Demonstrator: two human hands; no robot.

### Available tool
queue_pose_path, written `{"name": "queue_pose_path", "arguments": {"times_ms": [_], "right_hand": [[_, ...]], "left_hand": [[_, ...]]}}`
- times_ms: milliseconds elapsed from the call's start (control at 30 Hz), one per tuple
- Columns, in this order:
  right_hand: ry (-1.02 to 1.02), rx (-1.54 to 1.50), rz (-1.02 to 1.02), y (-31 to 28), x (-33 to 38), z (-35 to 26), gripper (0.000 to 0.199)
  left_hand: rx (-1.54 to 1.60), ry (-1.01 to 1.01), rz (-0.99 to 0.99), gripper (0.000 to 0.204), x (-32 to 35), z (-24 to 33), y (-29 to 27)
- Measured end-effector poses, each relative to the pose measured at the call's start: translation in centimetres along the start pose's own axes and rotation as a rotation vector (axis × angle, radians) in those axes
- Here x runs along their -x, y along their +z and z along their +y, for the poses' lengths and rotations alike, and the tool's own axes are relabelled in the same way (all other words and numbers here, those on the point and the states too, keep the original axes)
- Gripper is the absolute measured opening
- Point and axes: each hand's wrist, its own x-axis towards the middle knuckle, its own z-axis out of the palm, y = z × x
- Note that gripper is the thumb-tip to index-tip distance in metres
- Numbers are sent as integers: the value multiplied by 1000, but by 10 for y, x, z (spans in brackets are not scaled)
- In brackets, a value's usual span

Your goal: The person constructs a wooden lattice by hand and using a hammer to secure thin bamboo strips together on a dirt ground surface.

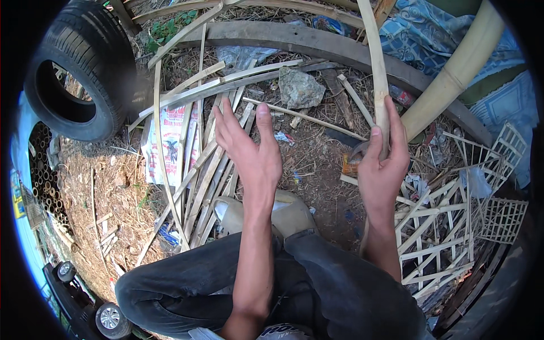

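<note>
Right hand (381, 170) gripping 1 bamboo strip (375, 68), left hand (249, 148) open, empty; finished lattice panels (439, 226) beside, split strips (209, 170) unused

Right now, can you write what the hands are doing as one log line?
left hand: open, empty, above bamboo strips | right hand: gripping bamboo slat upright | nearby: tyre, lattice frames

Outdoor bamboo-craft yard: split strips (209, 170), lattice frames (436, 238), dirt ground (317, 164).
</note>
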Motion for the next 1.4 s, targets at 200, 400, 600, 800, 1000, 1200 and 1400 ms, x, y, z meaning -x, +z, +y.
{"name": "queue_pose_path", "arguments": {"times_ms": [200,400,600,800,1000,1200,1400], "right_hand": [[123,-226,78,20,-87,-3,48],[-77,-150,151,45,-121,-9,39],[14,36,-43,55,-70,49,48],[212,65,-123,34,27,72,29],[419,54,-189,32,27,58,25],[473,161,-241,11,20,47,25],[376,387,-330,-61,20,25,19]], "left_hand": [[77,71,-42,87,-2,41,25],[159,167,-100,94,-8,64,32],[-305,-45,54,102,-26,-18,9],[-522,-722,54,99,-91,-175,-111],[-229,-381,164,70,-98,-197,-66],[132,23,-95,53,-29,-11,39],[178,302,-114,47,2,23,58]]}}
